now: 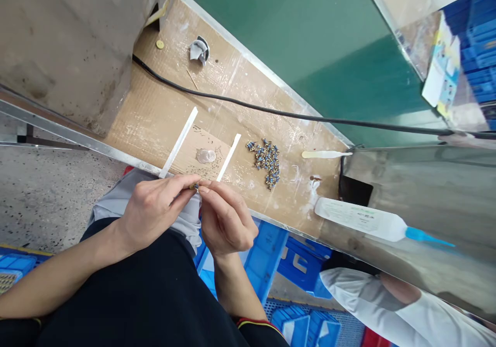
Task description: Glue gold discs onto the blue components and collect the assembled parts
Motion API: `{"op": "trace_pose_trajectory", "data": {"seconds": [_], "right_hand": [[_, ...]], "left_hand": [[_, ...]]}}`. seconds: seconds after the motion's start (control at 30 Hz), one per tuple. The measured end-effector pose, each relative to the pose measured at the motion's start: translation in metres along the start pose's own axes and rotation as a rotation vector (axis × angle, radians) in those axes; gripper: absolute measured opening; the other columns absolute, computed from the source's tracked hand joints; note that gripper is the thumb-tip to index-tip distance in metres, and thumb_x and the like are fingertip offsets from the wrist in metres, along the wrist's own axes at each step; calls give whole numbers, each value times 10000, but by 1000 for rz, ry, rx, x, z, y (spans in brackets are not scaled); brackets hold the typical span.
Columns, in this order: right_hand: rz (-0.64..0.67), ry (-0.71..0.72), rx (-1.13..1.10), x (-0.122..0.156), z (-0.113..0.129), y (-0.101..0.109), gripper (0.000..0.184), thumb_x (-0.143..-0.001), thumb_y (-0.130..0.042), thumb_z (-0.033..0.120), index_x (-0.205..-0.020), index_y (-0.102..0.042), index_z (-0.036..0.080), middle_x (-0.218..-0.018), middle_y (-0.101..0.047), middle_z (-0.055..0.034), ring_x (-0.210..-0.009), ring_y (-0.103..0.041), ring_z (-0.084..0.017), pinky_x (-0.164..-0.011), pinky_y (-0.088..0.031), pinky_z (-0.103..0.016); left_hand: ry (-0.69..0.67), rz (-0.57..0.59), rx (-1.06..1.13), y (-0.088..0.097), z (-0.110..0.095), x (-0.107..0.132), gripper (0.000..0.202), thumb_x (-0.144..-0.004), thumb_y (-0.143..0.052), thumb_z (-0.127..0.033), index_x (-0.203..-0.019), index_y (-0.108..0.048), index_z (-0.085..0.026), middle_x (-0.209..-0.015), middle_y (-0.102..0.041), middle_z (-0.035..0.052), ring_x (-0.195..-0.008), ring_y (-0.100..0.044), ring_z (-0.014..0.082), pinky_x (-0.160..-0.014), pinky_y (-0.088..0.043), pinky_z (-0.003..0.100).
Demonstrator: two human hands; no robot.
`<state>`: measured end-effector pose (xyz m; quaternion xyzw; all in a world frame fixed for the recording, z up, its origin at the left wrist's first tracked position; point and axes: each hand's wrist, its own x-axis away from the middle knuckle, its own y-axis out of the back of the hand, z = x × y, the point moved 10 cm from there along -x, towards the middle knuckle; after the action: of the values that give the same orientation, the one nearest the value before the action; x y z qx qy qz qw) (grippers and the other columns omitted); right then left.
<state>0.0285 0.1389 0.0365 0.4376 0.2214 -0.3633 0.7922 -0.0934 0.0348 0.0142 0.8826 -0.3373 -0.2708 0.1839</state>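
In the head view, my left hand (153,207) and my right hand (227,218) meet at the table's front edge. Between their fingertips is a tiny blue and brass-coloured metal part (195,186), mostly covered by the fingers. Thumb and index finger of each hand are pinched on it. Just beyond the hands lies a cardboard pad (186,158) scattered with tiny dark pieces. A small clear disc or dish (206,155) rests on that pad. To its right sits a loose pile of similar blue and brass parts (266,160).
A black cable (232,100) crosses above the table. White tape strips (180,141) flank the pad. At right are a thin white tube (325,154) and a white bottle with blue nozzle (362,219). Blue crates (306,264) stand below; another person's white sleeve (360,295) shows lower right.
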Motion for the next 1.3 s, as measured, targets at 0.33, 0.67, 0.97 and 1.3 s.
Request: {"op": "trace_pose_trajectory", "data": {"seconds": [0.33, 0.67, 0.97, 1.3], "right_hand": [[1, 76, 42, 11, 2, 0, 578, -1034, -846, 50, -1535, -795, 333, -1257, -910, -61, -1028, -922, -288, -853, -832, -430], [-15, -50, -108, 4, -11, 9, 426, -1061, -820, 101, -1446, -828, 285, -1190, -902, -77, -1041, -905, -277, -851, -807, -433], [63, -585, -431, 20, -57, -8, 102, -1083, -811, 188, -1127, -850, 271, -1086, -873, -44, -1020, -859, -212, -890, -754, -348], [-26, -617, -489, 39, -67, 5, 120, -1078, -818, 167, -1092, -869, 274, -1047, -884, -31, -1023, -859, -202, -934, -725, -345]], "left_hand": [[4, 19, -10, -3, -3, 1, 184, -1181, -684, -149, -1329, -783, -195, -1140, -938, 52, -916, -929, 198, -841, -731, 259], [225, 53, 279, -7, 16, 2, 273, -1074, -751, -94, -1273, -845, -255, -1149, -938, -6, -944, -920, 163, -932, -752, 241], [189, 89, 229, -20, 7, 1, 318, -1097, -735, -115, -1352, -836, -274, -1259, -929, -5, -1009, -927, 178, -1019, -766, 292], [196, 150, 186, -40, -7, 1, 377, -1109, -696, -93, -1384, -846, -303, -1298, -921, -24, -1054, -925, 178, -1004, -765, 285]]}}
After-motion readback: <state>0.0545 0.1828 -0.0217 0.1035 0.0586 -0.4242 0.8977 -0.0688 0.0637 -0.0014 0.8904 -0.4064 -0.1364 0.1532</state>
